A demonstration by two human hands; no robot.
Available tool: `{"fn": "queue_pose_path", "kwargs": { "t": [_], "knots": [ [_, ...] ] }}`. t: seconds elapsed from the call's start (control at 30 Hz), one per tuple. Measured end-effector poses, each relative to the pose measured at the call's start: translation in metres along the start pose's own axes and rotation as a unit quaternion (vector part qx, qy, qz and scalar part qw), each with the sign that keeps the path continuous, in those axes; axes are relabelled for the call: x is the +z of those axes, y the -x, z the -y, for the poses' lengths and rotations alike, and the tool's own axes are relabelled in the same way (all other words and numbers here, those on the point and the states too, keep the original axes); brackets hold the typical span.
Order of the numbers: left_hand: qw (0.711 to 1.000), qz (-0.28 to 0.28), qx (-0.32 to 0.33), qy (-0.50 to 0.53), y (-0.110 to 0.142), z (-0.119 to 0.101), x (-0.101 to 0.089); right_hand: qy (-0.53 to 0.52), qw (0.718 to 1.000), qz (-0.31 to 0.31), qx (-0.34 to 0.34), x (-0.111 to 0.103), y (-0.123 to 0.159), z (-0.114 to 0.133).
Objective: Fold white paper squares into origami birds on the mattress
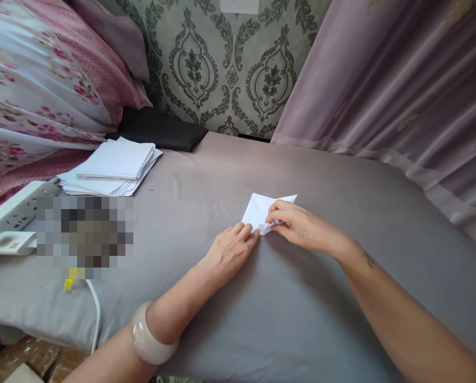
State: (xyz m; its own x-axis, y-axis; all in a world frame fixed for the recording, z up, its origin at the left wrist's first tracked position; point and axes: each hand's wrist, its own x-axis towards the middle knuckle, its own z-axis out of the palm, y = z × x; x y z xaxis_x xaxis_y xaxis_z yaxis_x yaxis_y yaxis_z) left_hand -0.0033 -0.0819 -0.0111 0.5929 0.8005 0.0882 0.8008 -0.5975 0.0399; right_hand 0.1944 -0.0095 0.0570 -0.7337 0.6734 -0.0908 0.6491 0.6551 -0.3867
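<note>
A small piece of folded white paper (257, 208) lies on the grey cloth, with a pointed corner sticking out to the upper right. At its lower left edge, the bent fingertips of my left hand (233, 247) hold the paper against the cloth. My right hand (296, 223) pinches a raised flap on the paper's right side between thumb and fingers, hiding part of the folds. A pale bangle (152, 335) circles my left forearm.
A stack of white paper sheets (116, 159) sits at the back left, by a black folded item (162, 127). A power strip (16, 213) with a white plug and a cable (96, 308) lies left, beside a blurred patch. Purple curtains (382, 80) hang at right.
</note>
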Motion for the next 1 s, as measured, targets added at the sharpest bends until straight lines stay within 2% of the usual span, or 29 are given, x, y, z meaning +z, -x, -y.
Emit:
{"fn": "queue_pose_path", "kwargs": {
  "t": [0.1, 0.3, 0.47, 0.73, 1.0],
  "knots": [
    [1.000, 0.006, 0.004, -0.003, -0.001, 0.000, 0.000, 0.020, 0.999, 0.038, 0.019, -0.007, -0.006, 0.006],
    [1.000, 0.030, 0.002, -0.004, -0.002, 0.000, -0.003, 0.095, 0.992, 0.087, 0.004, -0.020, -0.014, 0.006],
    [1.000, 0.030, 0.006, -0.006, -0.003, 0.001, 0.000, 0.065, 0.989, 0.130, 0.010, -0.026, -0.022, 0.002],
    [0.999, 0.036, 0.013, -0.028, -0.003, 0.002, 0.002, 0.060, 0.973, 0.216, 0.061, -0.029, -0.043, 0.019],
    [0.998, 0.047, 0.009, -0.038, -0.004, 0.001, -0.001, 0.055, 0.970, 0.226, 0.074, -0.025, -0.051, 0.021]
  ]
}}
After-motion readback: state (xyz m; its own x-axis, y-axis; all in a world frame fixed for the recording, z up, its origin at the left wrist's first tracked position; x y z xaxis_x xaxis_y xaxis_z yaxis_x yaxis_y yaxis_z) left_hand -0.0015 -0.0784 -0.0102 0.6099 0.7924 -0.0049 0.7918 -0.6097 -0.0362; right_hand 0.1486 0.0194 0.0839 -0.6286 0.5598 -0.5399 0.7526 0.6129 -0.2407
